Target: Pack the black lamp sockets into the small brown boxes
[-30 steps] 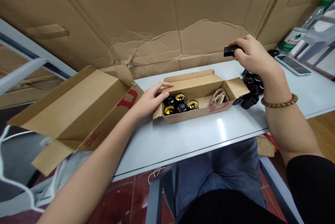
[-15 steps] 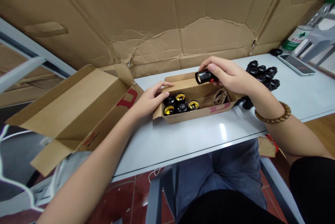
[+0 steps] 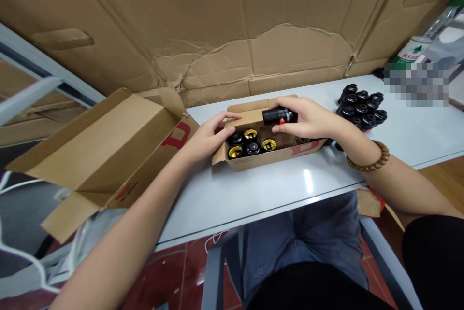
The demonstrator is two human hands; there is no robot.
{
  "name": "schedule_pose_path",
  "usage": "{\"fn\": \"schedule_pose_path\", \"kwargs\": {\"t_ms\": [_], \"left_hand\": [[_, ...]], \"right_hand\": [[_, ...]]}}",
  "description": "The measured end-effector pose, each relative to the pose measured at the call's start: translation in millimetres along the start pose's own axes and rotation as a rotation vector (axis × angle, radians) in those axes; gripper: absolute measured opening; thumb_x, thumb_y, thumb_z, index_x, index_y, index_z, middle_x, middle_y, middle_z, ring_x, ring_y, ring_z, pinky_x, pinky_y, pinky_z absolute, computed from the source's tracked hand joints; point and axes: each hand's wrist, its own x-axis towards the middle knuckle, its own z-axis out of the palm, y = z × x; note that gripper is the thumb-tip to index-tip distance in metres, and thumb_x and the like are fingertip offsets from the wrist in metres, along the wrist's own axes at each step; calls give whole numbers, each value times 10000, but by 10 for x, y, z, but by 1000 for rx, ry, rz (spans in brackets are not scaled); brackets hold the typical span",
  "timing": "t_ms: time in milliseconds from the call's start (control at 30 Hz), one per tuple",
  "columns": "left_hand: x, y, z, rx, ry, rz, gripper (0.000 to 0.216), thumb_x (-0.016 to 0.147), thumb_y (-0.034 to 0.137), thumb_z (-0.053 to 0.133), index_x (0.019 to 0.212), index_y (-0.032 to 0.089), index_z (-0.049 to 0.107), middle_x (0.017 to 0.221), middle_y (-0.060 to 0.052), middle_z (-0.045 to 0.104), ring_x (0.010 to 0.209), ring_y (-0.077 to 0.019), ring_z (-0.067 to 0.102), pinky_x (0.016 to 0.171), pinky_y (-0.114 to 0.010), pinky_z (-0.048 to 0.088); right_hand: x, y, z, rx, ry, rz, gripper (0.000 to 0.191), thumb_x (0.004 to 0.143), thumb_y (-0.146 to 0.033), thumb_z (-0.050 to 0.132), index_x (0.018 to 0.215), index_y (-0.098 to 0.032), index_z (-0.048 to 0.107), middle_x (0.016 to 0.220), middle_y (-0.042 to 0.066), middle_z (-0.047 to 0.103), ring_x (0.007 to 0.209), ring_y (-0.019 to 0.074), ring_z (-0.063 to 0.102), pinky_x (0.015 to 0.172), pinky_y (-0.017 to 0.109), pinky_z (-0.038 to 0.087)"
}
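A small open cardboard box lies on the white table. It holds several black lamp sockets with brass insides at its left end. My left hand grips the box's left flap, fingers curled over its edge. My right hand hovers over the middle of the box, closed round a black socket with a red spot, held on its side.
A cluster of black sockets stands on the table to the right of the box. A large open carton sits at the left, overhanging the table edge. A cardboard sheet lines the wall behind. A bottle stands far right.
My right hand carried a black socket from the cluster at the right leftward and down to over the box. My left hand stayed on the flap.
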Motion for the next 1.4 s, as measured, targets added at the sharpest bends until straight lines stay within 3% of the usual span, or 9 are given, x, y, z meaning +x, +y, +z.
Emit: {"fn": "schedule_pose_path", "kwargs": {"t_ms": [100, 367, 567, 767, 933, 1133, 1400], "left_hand": [[7, 11, -7, 15, -2, 1, 556, 1011, 568, 583, 1451, 244, 688, 1175, -62, 803, 1094, -336, 746, 1003, -455, 597], [8, 1, -5, -1, 2, 28, 539, 1013, 568, 603, 1430, 241, 700, 1178, -69, 811, 1105, -342, 748, 988, -454, 602], [-2, 0, 4, -25, 1, 14, 539, 1017, 557, 614, 1445, 241, 697, 1167, -66, 810, 1085, -335, 749, 983, -445, 598], [15, 5, -2, -15, -4, 12, 565, 1002, 573, 621, 1442, 228, 698, 1161, -72, 808, 1087, -339, 743, 967, -438, 600], [3, 17, 5, -11, 1, 6, 544, 1012, 555, 606, 1446, 240, 694, 1167, -67, 805, 1100, -340, 747, 987, -449, 599], [2, 20, 3, -16, 3, -1, 523, 1019, 534, 603, 1446, 248, 697, 1153, -64, 804, 1090, -337, 751, 975, -453, 611], [13, 8, -10, -8, -6, 9, 569, 999, 573, 613, 1451, 237, 692, 1193, -70, 804, 1114, -342, 754, 978, -442, 611]], "right_hand": [[2, 0, 5, -17, 27, -28, 319, 978, -457, 776, 1141, -195, 694, 1035, 81, 779, 899, 247, 681, 840, 374, 495], [10, -35, 10, 3, 18, -7, 433, 1063, -593, 667, 1306, -236, 705, 1258, 117, 820, 1075, 294, 745, 946, 412, 545], [15, -34, 10, 11, -1, -43, 370, 1071, -539, 667, 1254, -226, 739, 1202, 112, 835, 1061, 294, 748, 969, 425, 550], [2, -15, 28, -14, 59, -38, 422, 954, -481, 846, 1262, -219, 728, 1214, 119, 824, 1041, 291, 745, 937, 407, 547], [8, 28, 45, -27, 30, -53, 356, 973, -471, 832, 1205, -216, 741, 1099, 93, 830, 958, 266, 730, 888, 386, 527], [9, -8, 36, -52, 31, -22, 433, 996, -530, 791, 1297, -224, 730, 1243, 132, 825, 1062, 301, 738, 954, 412, 535], [23, -14, 32, -25, 1, -80, 398, 1076, -569, 679, 1236, -212, 750, 1146, 113, 834, 1003, 276, 728, 925, 396, 517]]}}
